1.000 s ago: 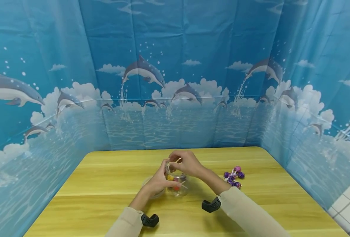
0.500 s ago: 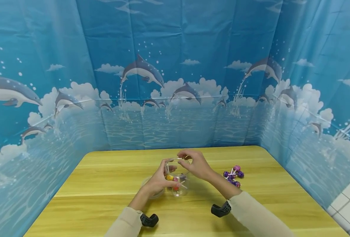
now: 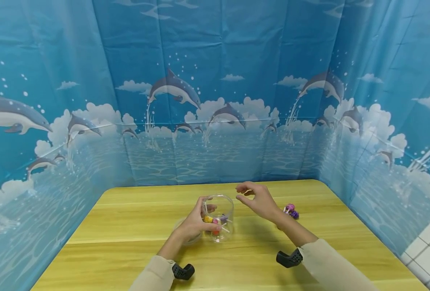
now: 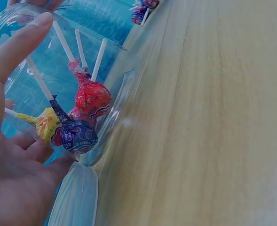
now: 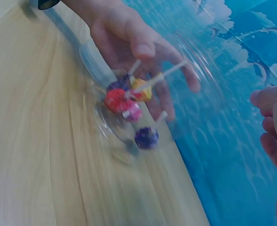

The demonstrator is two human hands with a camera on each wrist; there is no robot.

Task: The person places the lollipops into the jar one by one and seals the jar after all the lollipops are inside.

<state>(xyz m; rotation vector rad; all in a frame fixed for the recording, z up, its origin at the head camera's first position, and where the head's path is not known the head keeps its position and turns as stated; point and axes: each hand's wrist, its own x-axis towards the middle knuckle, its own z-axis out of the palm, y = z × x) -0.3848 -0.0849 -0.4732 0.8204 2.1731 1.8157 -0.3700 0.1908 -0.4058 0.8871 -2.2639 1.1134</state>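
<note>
Here, the left grip [image 3: 195,222] clasps a clear, cylindrical jar [image 3: 220,210] of glossy lollipops [image 4: 94,100], wrapper print [image 4: 83,136] unreadable; toward the wood-grained desk's [image 3: 123,230] far edge, the right grip [image 3: 259,201] gapes.

Soft, even light washes the bench [image 3: 127,226], a faint shadow falling right of the clear jar [image 3: 220,209]; in the right wrist view, lollipops [image 5: 115,100] inside it blur.

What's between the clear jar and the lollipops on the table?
In the head view, the right hand and forearm are between the jar and loose lollipops.
</note>
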